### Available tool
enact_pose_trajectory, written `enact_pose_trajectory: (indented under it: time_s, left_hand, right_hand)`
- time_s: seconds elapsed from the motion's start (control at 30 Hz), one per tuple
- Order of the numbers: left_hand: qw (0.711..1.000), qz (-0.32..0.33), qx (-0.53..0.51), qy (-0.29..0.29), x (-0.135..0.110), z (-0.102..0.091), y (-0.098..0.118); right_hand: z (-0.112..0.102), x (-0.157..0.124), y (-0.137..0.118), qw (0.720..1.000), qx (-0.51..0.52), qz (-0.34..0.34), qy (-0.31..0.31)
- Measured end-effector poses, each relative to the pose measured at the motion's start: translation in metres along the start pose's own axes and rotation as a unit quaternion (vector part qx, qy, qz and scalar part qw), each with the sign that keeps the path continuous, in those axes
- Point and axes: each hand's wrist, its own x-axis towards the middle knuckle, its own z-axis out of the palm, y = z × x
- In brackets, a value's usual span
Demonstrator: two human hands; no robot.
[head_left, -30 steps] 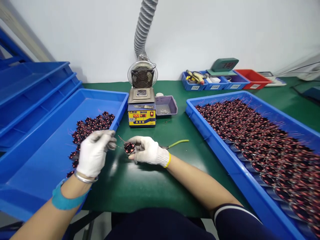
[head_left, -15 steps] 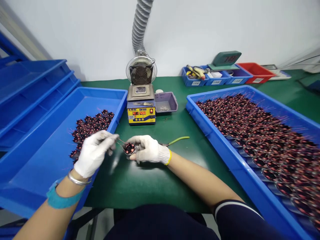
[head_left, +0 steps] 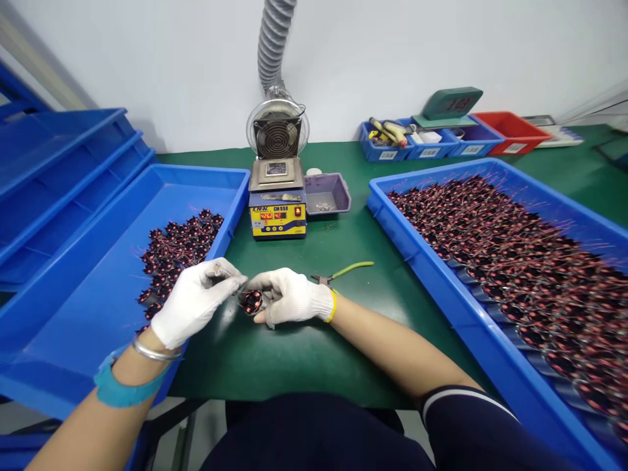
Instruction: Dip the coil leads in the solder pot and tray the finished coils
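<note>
A small round copper-wound motor coil [head_left: 252, 302] with a dark core sits in the gloved fingers of my right hand [head_left: 290, 297], raised over the green table. My left hand [head_left: 193, 302], also in a white glove, pinches thumb and forefinger together just above the coil's left side, on its thin wire leads; the leads are mostly hidden by the fingertips. Green-handled cutters [head_left: 350, 268] lie on the table behind my right wrist. Many similar coils [head_left: 184, 245] stand in the left blue tray [head_left: 73, 294].
Another blue tray [head_left: 417, 258] full of coils stands at the right. Behind my hands is a yellow-fronted solder pot [head_left: 278, 221] under a grey hose [head_left: 275, 49], with a purple bin [head_left: 338, 196] beside it. Small bins [head_left: 387, 154] and a digital scale [head_left: 451, 104] line the wall.
My left fingertips have moved right and closer to the coil, so the wire span between them has shortened. My right hand keeps its hold on the coil; the view has tipped slightly.
</note>
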Motion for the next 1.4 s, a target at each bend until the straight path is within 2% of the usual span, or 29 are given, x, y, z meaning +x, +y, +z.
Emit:
enact_pose_trajectory:
  time_s: [0.13,0.3,0.37,0.47,0.57,0.67,0.73,0.83,0.9,0.97,1.1,1.23,1.4]
  left_hand:
    - [0.999,-0.012,-0.028,-0.011,0.002,-0.001,-0.004]
    - [0.986,-0.018,-0.154,0.064,0.005,-0.011,-0.016]
    - [0.983,-0.012,-0.175,0.053,0.006,-0.015,-0.018]
    - [0.995,-0.023,-0.094,0.010,0.005,-0.014,-0.015]
    - [0.999,-0.021,-0.019,0.014,0.002,-0.007,-0.007]
    - [0.997,-0.011,-0.022,0.067,0.000,-0.002,-0.006]
    - [0.988,-0.012,-0.067,0.135,0.001,-0.005,-0.009]
    - [0.950,0.003,-0.182,0.255,0.008,-0.013,-0.015]
    - [0.926,0.010,-0.236,0.294,0.012,-0.017,-0.017]
    - [0.925,-0.001,-0.258,0.280,0.014,-0.016,-0.019]
    - [0.955,-0.057,-0.221,0.190,0.012,-0.009,-0.023]
    - [0.985,-0.083,-0.096,0.117,0.011,-0.001,-0.028]
    - [0.996,-0.084,0.006,0.034,0.012,0.003,-0.031]
  right_hand:
    - [0.001,-0.003,-0.006,0.999,-0.035,0.008,-0.013]
    - [-0.005,-0.003,-0.008,1.000,-0.011,-0.001,0.008]
    - [-0.008,-0.003,-0.008,1.000,-0.007,-0.003,0.022]
    - [-0.010,-0.003,-0.007,0.999,-0.001,-0.004,0.035]
    - [-0.009,-0.003,-0.006,0.999,0.008,-0.004,0.032]
    - [-0.008,-0.003,-0.007,0.999,0.026,-0.006,0.032]
    - [-0.007,-0.005,-0.009,0.998,0.036,-0.006,0.046]
    - [-0.008,-0.007,-0.012,0.995,0.077,-0.019,0.058]
    - [-0.009,-0.007,-0.011,0.990,0.126,-0.043,0.055]
    - [-0.010,-0.006,-0.009,0.980,0.180,-0.072,0.044]
    - [-0.012,-0.005,-0.005,0.957,0.269,-0.107,0.024]
    - [-0.019,-0.010,-0.013,0.967,0.225,-0.104,0.061]
    - [-0.040,-0.010,-0.031,0.972,0.157,-0.115,0.134]
